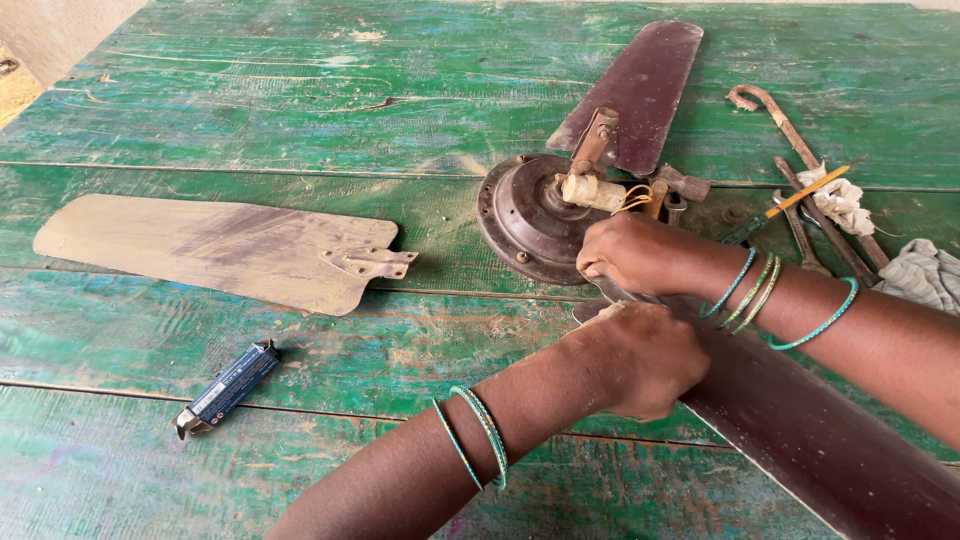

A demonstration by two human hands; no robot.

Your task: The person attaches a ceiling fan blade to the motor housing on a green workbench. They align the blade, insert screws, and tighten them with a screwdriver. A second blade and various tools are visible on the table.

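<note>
A rusty brown ceiling fan motor [525,215] lies on the worn green wooden table [300,90]. One dark brown blade [640,85] reaches to the far side; another dark blade [820,440] runs toward the near right corner. My left hand [640,360] is closed on the root of that near blade where it meets the motor. My right hand [630,255] presses on the motor's edge just beyond it, fingers curled; what they pinch is hidden. A cream capacitor with orange wires [595,192] sits on top of the motor. Both wrists wear green bangles.
A detached dusty tan fan blade [220,250] lies at the left. A small blue packet [228,388] rests near the front left. Rusty tools, a yellow-handled screwdriver [795,200], a white rag [840,200] and a grey cloth [925,275] crowd the right side.
</note>
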